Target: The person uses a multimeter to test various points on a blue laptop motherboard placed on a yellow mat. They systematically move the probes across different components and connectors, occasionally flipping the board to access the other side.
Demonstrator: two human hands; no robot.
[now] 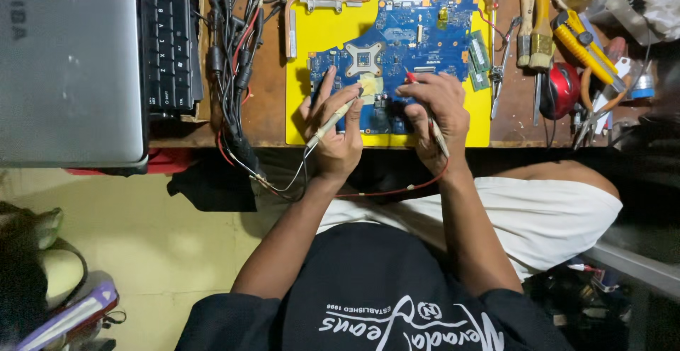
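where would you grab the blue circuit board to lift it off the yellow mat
Probably by its bare top edge, coming from the far side of the circuit board. Both the left hand and right hand cover the near half with probes, and the flat board overhangs nothing, so pinch the edges, not the parts.

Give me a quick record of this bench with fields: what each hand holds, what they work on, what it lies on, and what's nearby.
left hand: left hand holds a pale probe, tip on the board
right hand: right hand holds a red probe, tip on the board
work piece: blue circuit board
under it: yellow mat on a wooden bench
nearby: screwdrivers, bundle of cables, closed grey laptop
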